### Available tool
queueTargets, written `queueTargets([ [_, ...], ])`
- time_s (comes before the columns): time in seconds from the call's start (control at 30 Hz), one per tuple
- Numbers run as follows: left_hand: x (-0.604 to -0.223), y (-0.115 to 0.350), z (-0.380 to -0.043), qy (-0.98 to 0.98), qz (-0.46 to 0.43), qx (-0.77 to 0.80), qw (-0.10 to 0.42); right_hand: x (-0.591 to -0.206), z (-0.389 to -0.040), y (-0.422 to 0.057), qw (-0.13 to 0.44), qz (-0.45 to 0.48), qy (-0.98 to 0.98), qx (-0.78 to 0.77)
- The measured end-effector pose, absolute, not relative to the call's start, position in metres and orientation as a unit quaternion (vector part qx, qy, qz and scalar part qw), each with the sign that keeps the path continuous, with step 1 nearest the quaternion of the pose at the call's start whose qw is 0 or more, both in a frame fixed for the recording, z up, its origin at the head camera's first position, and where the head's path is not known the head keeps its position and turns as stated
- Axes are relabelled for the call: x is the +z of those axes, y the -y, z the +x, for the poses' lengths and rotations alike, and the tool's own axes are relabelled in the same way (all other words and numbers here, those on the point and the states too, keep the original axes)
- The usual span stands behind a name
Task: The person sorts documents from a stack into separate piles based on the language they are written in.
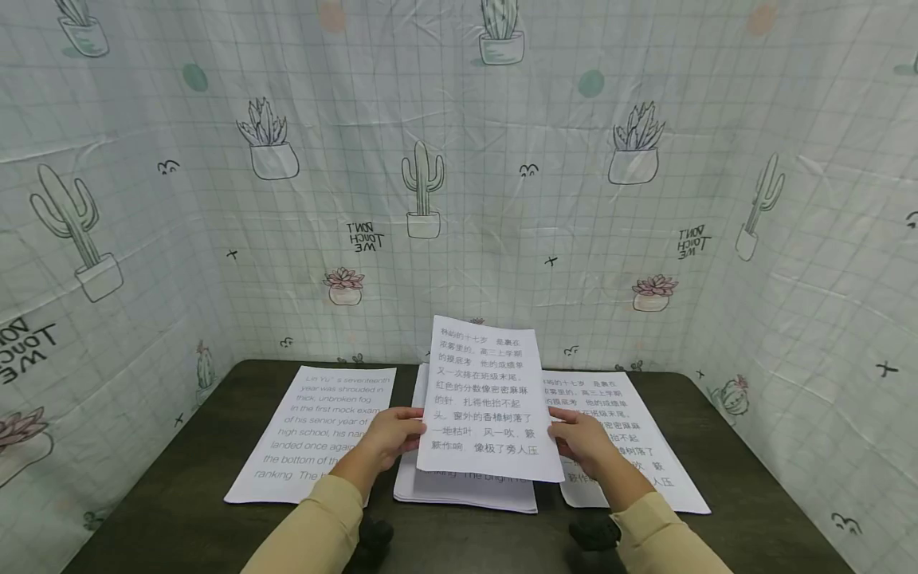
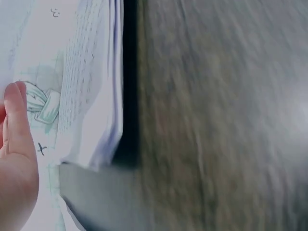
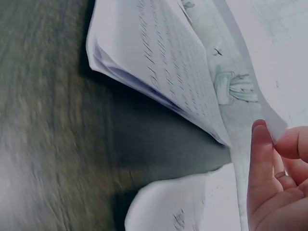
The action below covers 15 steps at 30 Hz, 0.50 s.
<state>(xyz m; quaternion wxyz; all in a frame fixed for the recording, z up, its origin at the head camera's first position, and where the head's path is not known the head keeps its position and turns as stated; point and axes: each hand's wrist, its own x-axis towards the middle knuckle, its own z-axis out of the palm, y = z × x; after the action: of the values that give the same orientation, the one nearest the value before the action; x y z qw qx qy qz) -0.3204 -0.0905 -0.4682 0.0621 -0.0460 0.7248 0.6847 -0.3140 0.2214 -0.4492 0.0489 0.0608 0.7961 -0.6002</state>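
Note:
A sheet of paper (image 1: 482, 399) printed with Chinese text is held up, tilted, above the middle stack of paper (image 1: 466, 490). My left hand (image 1: 393, 438) pinches its left edge, and my right hand (image 1: 582, 441) pinches its right edge. In the right wrist view, thumb and fingers of the right hand (image 3: 281, 178) grip the paper's border. The left wrist view shows part of the left hand (image 2: 17, 149) beside the raised sheet. Most of the middle stack's print is hidden; a line of English shows below the held sheet.
An English-printed sheet (image 1: 315, 430) lies at left, partly behind the left forearm. Chinese-printed paper (image 1: 645, 446) lies at right, partly covered by the right hand and forearm. All rest on a dark wooden table (image 1: 194, 446). A cactus-patterned curtain (image 1: 459, 271) encloses the back and sides.

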Motion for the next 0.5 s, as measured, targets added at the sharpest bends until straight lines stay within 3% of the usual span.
queueTargets([
  [0.5, -0.463, 0.050, -0.326, -0.713, -0.017, 0.695, 0.091, -0.447, -0.314, -0.268, 0.046, 0.086, -0.811, -0.577],
])
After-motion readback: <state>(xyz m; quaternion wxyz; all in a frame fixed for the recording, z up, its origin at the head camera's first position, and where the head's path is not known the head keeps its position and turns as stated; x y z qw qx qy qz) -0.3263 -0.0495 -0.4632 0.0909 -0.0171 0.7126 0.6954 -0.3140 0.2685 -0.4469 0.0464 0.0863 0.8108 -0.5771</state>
